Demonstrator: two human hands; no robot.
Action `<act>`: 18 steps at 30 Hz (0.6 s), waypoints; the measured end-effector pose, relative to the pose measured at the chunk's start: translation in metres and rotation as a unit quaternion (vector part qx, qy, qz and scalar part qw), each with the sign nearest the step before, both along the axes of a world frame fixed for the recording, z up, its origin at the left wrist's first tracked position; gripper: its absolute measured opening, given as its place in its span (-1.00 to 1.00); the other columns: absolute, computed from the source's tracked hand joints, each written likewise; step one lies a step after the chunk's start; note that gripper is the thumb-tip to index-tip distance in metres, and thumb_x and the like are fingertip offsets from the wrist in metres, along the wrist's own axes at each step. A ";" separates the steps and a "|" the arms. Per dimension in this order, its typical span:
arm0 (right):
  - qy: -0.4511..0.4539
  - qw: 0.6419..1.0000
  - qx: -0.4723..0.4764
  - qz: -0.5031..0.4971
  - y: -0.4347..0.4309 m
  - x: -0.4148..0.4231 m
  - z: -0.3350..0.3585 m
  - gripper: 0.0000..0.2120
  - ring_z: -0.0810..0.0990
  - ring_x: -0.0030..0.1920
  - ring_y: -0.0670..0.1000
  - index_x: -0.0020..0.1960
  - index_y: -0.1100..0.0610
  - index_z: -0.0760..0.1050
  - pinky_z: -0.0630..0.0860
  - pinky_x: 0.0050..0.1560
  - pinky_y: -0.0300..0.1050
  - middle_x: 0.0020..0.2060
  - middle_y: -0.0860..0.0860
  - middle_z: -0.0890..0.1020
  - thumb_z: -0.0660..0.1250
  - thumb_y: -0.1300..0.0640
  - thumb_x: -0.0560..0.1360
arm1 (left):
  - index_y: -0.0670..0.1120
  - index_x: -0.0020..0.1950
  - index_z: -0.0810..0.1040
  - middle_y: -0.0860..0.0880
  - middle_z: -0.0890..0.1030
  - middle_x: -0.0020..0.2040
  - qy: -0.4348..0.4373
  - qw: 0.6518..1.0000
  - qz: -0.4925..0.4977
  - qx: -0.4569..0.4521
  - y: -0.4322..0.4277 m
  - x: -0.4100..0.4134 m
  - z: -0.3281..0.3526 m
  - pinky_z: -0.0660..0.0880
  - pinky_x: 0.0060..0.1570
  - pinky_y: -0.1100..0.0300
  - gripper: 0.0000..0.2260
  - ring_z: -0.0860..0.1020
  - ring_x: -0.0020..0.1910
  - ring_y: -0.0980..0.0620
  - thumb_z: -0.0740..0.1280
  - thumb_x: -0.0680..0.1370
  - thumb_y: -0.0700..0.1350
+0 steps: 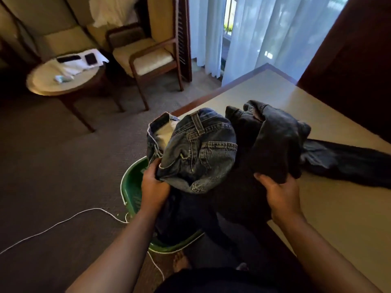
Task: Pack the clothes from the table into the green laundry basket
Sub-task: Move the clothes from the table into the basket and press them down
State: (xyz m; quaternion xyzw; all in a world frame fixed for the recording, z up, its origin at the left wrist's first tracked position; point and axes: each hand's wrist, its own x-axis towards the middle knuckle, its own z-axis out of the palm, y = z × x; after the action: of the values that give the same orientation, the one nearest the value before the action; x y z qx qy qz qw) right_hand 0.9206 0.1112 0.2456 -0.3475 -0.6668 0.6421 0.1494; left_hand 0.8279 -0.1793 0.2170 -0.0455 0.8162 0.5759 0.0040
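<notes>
A bundle of blue jeans [196, 151] hangs over the green laundry basket [132, 187], which stands on the carpet beside the table. My left hand [153, 185] grips the jeans at their lower left edge. My right hand [279, 195] holds a dark denim garment [273, 142] bunched at the table's near corner. Another dark garment [349, 161] trails flat across the beige table [338, 208] to the right. Dark fabric hangs down into the basket below the jeans and hides most of its inside.
A white cord [63, 220] runs over the carpet left of the basket. A round side table [63, 81] with phones and a wooden armchair [148, 58] stand at the back left. Sheer curtains [254, 34] hang behind the table.
</notes>
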 end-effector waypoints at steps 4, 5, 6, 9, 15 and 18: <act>-0.025 0.998 0.034 0.037 -0.037 -0.032 -0.011 -0.75 0.72 -0.06 0.00 -0.05 -0.07 0.64 0.66 0.04 0.06 -0.13 -0.07 0.74 0.56 0.23 0.38 | 0.06 0.55 0.36 -0.05 0.52 0.45 -0.114 0.991 0.039 -0.056 -0.056 -0.012 -0.051 0.42 0.44 0.00 -0.21 0.48 0.43 -0.05 0.49 0.34 0.15; -0.033 0.998 0.041 0.043 -0.044 -0.038 -0.015 -0.75 0.72 -0.06 0.01 -0.06 -0.06 0.65 0.67 0.06 0.11 -0.15 -0.06 0.74 0.57 0.23 0.37 | 0.06 0.59 0.29 -0.10 0.47 0.49 -0.160 0.984 0.038 -0.069 -0.067 -0.013 -0.061 0.38 0.48 -0.04 -0.13 0.45 0.46 -0.11 0.51 0.33 0.14; -0.041 0.997 0.050 0.050 -0.051 -0.043 -0.020 -0.76 0.72 -0.06 0.02 -0.06 -0.06 0.66 0.66 0.07 0.14 -0.15 -0.06 0.75 0.57 0.21 0.36 | 0.03 0.64 0.20 -0.14 0.42 0.53 -0.204 0.976 0.028 -0.078 -0.075 -0.013 -0.064 0.35 0.50 -0.05 -0.09 0.42 0.49 -0.15 0.53 0.36 0.07; -0.058 0.995 0.057 0.051 -0.068 -0.051 -0.032 -0.71 0.72 -0.04 0.04 0.04 0.01 0.67 0.65 0.10 0.20 -0.11 -0.03 0.75 0.58 0.19 0.35 | 0.00 0.69 0.04 -0.17 0.33 0.59 -0.282 0.956 -0.005 -0.078 -0.090 -0.013 -0.064 0.36 0.49 -0.01 -0.15 0.40 0.51 -0.15 0.45 0.51 -0.16; -0.071 0.995 0.060 0.041 -0.085 -0.054 -0.039 -0.61 0.69 -0.03 0.00 0.17 0.03 0.64 0.63 0.16 0.15 -0.10 -0.10 0.70 0.58 0.17 0.36 | 0.01 0.68 0.14 -0.09 0.37 0.58 -0.284 0.957 -0.008 -0.053 -0.100 -0.011 -0.056 0.44 0.41 0.01 -0.31 0.48 0.44 -0.07 0.32 0.59 -0.20; -0.083 0.994 0.055 0.052 -0.086 -0.054 -0.043 -0.55 0.69 0.03 0.02 0.19 -0.03 0.62 0.62 0.18 0.15 -0.04 -0.07 0.72 0.60 0.04 0.32 | 0.03 0.67 0.18 -0.06 0.38 0.57 -0.274 0.960 -0.025 -0.051 -0.094 -0.009 -0.048 0.43 0.38 0.08 -0.33 0.50 0.40 -0.04 0.33 0.59 -0.19</act>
State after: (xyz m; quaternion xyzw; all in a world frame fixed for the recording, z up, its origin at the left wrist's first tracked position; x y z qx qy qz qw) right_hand 0.8666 0.0254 0.2028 -0.3558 -0.7282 0.5804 0.0795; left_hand 0.8187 -0.2734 0.1688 -0.1813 0.8131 0.4986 0.2398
